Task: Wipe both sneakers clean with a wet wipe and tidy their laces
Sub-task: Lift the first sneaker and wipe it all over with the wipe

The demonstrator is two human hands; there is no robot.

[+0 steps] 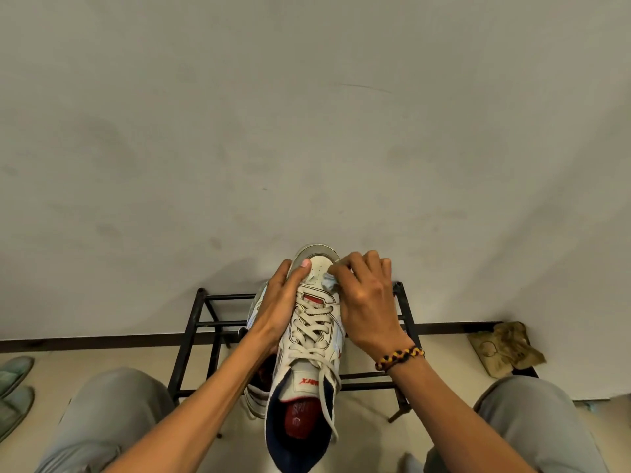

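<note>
Wiping is the step I am working through: my right hand (363,295) is gripping the wet wipe (330,280) in curled fingers against the toe of the white sneaker (309,339), while my left hand (276,302) is clasping the shoe's other side, thumb on the toe cap, above the black rack (403,302). The second sneaker (254,387) is lying behind it, near the rack's front rail. I judge the laces (312,322) are waiting; next I am needing firmer strokes along the sides.
</note>
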